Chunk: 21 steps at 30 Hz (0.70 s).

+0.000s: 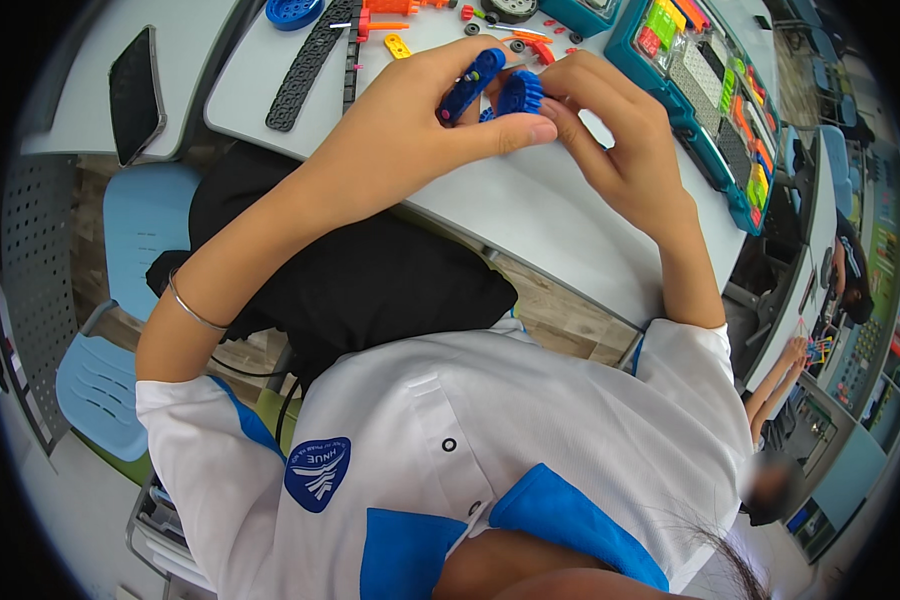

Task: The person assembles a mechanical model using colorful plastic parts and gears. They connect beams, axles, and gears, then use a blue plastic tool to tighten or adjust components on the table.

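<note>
Head view: hands [530, 120] (both) on blue gear [520, 92]

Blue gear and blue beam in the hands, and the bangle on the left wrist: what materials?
Blue gear: looks like moulded plastic, saturated colour, slight sheen, crisp teeth. Blue beam: likely the same plastic, with moulded holes. Bangle: thin and silvery with a glint, probably metal, though the view can't confirm it.
</note>
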Each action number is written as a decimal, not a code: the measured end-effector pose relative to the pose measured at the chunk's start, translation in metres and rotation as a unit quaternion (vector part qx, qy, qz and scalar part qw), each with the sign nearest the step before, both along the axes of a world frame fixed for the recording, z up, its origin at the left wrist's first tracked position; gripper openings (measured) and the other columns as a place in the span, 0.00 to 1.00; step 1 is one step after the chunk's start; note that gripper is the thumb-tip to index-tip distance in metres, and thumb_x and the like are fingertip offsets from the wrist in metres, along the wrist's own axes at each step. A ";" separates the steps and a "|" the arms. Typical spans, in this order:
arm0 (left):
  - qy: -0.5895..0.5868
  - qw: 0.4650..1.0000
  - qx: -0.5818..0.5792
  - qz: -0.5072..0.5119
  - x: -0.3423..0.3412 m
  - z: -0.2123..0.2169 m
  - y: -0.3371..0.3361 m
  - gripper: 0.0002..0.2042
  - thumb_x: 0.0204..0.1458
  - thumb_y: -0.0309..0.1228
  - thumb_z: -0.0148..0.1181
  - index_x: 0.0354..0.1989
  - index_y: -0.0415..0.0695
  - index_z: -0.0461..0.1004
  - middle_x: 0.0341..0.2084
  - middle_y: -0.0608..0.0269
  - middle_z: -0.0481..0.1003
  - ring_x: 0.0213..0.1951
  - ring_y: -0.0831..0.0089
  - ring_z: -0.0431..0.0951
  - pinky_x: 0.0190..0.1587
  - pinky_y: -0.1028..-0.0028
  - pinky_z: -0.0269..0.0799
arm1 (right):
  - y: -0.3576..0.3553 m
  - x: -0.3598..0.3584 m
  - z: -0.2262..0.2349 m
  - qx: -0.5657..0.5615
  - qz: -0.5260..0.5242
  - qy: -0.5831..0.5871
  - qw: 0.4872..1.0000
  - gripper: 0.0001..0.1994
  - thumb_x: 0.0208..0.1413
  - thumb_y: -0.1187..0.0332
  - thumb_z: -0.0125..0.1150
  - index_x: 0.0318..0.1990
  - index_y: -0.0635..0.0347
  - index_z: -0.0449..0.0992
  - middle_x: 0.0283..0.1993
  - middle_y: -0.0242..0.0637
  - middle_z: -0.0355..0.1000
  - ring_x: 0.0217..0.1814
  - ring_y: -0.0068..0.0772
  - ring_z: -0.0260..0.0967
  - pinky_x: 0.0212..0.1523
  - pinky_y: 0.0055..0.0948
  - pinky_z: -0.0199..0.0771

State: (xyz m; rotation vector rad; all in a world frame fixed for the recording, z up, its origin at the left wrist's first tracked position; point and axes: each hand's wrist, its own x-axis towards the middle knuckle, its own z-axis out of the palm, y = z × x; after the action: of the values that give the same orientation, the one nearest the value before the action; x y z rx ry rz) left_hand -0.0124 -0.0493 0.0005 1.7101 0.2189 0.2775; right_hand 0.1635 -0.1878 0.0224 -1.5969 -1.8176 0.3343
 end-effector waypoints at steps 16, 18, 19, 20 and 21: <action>-0.089 0.988 -0.076 0.097 -0.021 0.018 0.051 0.16 0.68 0.42 0.44 0.44 0.40 0.70 0.26 0.69 0.67 0.22 0.84 0.60 0.26 0.83 0.56 | -0.016 0.036 -0.011 -0.230 0.044 0.503 0.832 0.17 0.70 0.62 0.49 0.28 0.62 0.68 0.26 0.27 0.61 0.27 0.18 0.58 0.29 0.20 0.60; -0.016 0.984 -0.154 0.088 -0.023 0.020 0.050 0.16 0.71 0.41 0.41 0.46 0.40 0.69 0.25 0.70 0.65 0.20 0.87 0.56 0.24 0.86 0.52 | -0.013 0.036 -0.019 -0.176 -0.014 0.342 0.923 0.13 0.66 0.63 0.56 0.33 0.63 0.73 0.26 0.29 0.63 0.27 0.19 0.59 0.29 0.22 0.62; 0.016 0.979 -0.181 0.096 -0.021 0.016 0.042 0.17 0.71 0.41 0.41 0.48 0.39 0.70 0.24 0.70 0.65 0.20 0.87 0.56 0.23 0.86 0.51 | -0.008 0.029 -0.023 -0.135 -0.036 0.220 0.965 0.11 0.65 0.64 0.58 0.34 0.63 0.74 0.27 0.29 0.64 0.27 0.20 0.60 0.29 0.22 0.63; 0.040 0.977 -0.199 0.066 -0.018 0.017 0.040 0.17 0.71 0.41 0.42 0.50 0.39 0.69 0.24 0.70 0.66 0.20 0.87 0.56 0.23 0.86 0.51 | -0.005 0.022 -0.027 -0.091 -0.057 0.095 0.990 0.09 0.64 0.65 0.60 0.36 0.63 0.76 0.27 0.30 0.65 0.28 0.20 0.60 0.29 0.22 0.64; 0.063 0.974 -0.216 0.036 -0.014 0.019 0.038 0.18 0.70 0.42 0.42 0.52 0.39 0.69 0.24 0.69 0.66 0.21 0.87 0.56 0.24 0.86 0.51 | -0.002 0.016 -0.018 -0.111 -0.063 0.001 0.992 0.07 0.57 0.68 0.65 0.40 0.60 0.78 0.31 0.33 0.69 0.30 0.28 0.67 0.31 0.26 0.69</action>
State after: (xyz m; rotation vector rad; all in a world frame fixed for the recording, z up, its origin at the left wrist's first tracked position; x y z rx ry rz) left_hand -0.0260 -0.0117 0.0198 1.2891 0.4050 0.1581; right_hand 0.1799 -0.1900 0.0047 -1.8541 -1.7163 0.4940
